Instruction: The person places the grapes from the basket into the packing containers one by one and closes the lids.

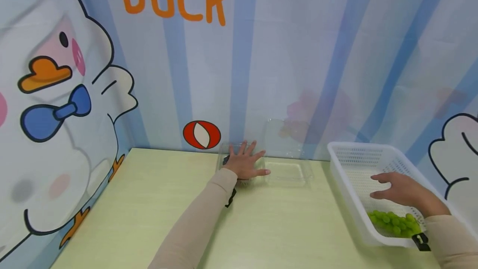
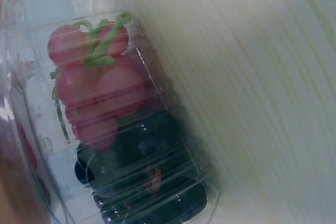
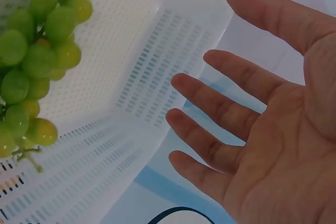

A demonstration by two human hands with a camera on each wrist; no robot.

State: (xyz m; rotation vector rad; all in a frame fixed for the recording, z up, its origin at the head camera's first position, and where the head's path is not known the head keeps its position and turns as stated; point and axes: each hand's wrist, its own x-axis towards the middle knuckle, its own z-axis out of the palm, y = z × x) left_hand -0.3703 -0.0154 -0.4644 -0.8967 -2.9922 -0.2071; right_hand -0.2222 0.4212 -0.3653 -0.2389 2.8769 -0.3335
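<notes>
My left hand [image 1: 244, 165] lies with spread fingers on a clear plastic box at the back of the table. Through the box's wall [image 2: 44, 145] in the left wrist view show red round fruits [image 2: 79, 85] on a green stem, grape-like, and dark ones [image 2: 157, 140] beside them. My right hand [image 1: 401, 190] hovers over a white basket [image 1: 354, 215], fingers extended and holding nothing. A bunch of green grapes [image 1: 393, 223] lies at the basket's near end; the right wrist view shows these green grapes [image 3: 42, 51] apart from the right hand [image 3: 273, 114].
Right of the left hand stands an open clear box [image 1: 287, 171], its raised lid [image 1: 285, 136] near the backdrop. The pale yellow table [image 1: 157, 202] meets a printed duck curtain [image 1: 209, 74] behind. The basket's high rim [image 1: 345, 194] borders the right side.
</notes>
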